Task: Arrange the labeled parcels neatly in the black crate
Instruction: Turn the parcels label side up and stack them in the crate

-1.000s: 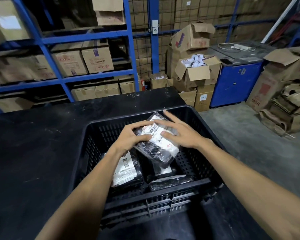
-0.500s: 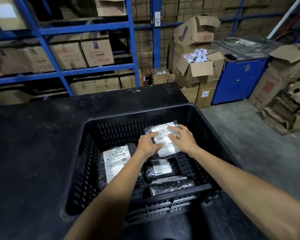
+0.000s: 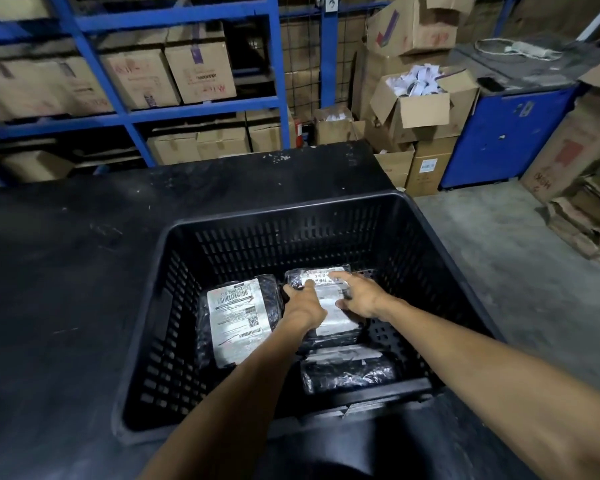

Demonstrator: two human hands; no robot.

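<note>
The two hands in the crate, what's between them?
In the head view, a labeled parcel lies between the left hand and the right hand, down in the black crate.

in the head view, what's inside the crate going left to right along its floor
left crate wall → big labeled parcel → left hand → right hand, both on a second parcel → right crate wall

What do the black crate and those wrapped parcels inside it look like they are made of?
The black crate looks like moulded plastic with a matte finish: its walls carry regular slotted vents and a thick rolled rim. The parcels, such as the one at the left, seem to be wrapped in thin glossy plastic film, which crinkles and glints, with white paper labels bearing barcodes. Their dark contents cannot be identified.
</note>
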